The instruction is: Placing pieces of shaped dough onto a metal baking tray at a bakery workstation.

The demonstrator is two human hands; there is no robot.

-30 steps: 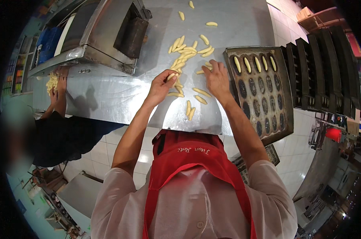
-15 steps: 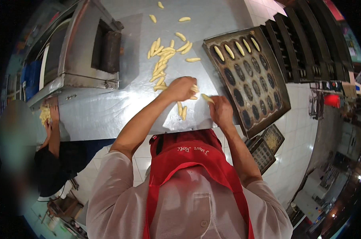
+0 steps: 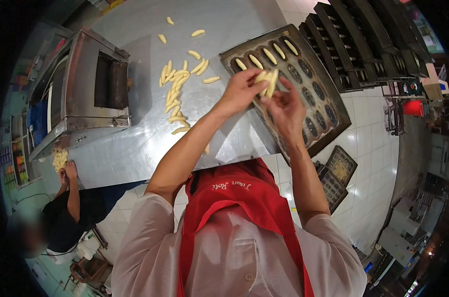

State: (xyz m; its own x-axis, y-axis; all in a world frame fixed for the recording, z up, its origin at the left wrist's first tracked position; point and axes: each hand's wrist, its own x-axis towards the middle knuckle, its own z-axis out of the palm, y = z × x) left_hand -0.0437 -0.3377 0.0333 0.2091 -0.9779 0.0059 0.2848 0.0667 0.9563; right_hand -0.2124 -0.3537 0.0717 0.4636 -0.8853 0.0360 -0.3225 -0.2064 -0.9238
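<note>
Over the near-left part of a dark moulded baking tray (image 3: 328,132), my left hand (image 3: 242,91) is closed around several small pale yellow dough rolls (image 3: 272,83). My right hand (image 3: 287,106) is just right of them, fingers curved and apart, its thumb close to the rolls' lower ends; whether it touches them is hard to see. Similar dough rolls (image 3: 255,61) lie in a row in the tray's far oval hollows. The left hand and bunch partly hide the nearer hollows. A loose pile of dough rolls (image 3: 174,93) rests on the metal table (image 3: 140,153), left of my hands.
A metal machine (image 3: 86,81) with a roller stands on the left of the table. Beyond it, a co-worker's hands (image 3: 68,171) touch a yellow heap (image 3: 60,158). Dark stacked trays (image 3: 333,44) stand at the far right; smaller trays (image 3: 341,168) sit low beside the table.
Both hands have moved right and away from me, from the table to over the tray. The left now carries a bunch of dough rolls; the right no longer clearly pinches its single roll.
</note>
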